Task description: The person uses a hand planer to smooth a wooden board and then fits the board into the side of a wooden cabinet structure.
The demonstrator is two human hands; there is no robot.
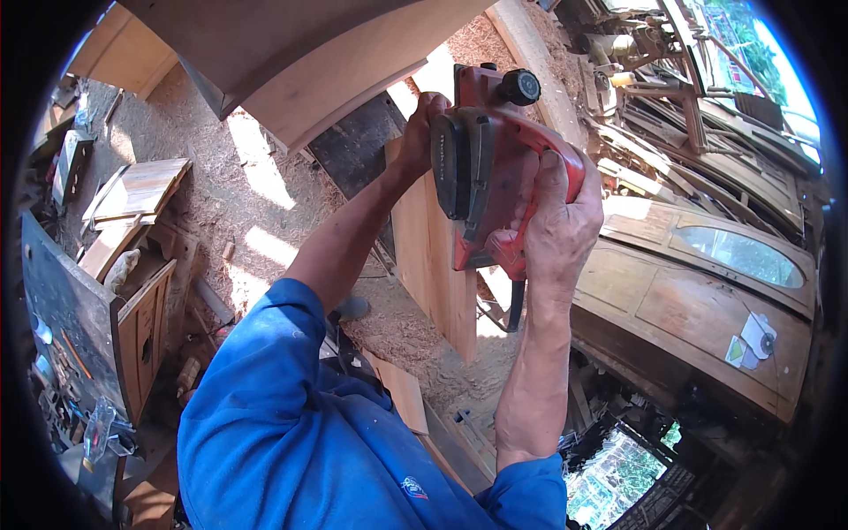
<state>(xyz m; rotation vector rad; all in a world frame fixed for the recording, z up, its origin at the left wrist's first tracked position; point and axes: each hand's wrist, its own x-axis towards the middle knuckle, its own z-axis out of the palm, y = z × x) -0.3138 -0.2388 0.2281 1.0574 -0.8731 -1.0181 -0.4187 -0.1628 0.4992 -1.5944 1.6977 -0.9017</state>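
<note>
A red electric planer (508, 181) with a black belt cover and a round black knob is held up in front of me, tilted on its side. My right hand (563, 208) is wrapped around its rear handle, thumb on top. At the planer's left side, my left hand (426, 119) grips the body; most of its fingers are hidden behind the tool. A black cord runs down from the handle. Below the planer, a light wooden board (433, 274) shows partly, the rest covered by the tool.
A large wooden panel (353, 97) overhangs the top. On the right lies a wooden door (671, 309) with an oval glass pane, near piled scrap lumber (698, 163). A dark-topped workbench (75, 309) with tools stands left. Shavings cover the floor (256, 190).
</note>
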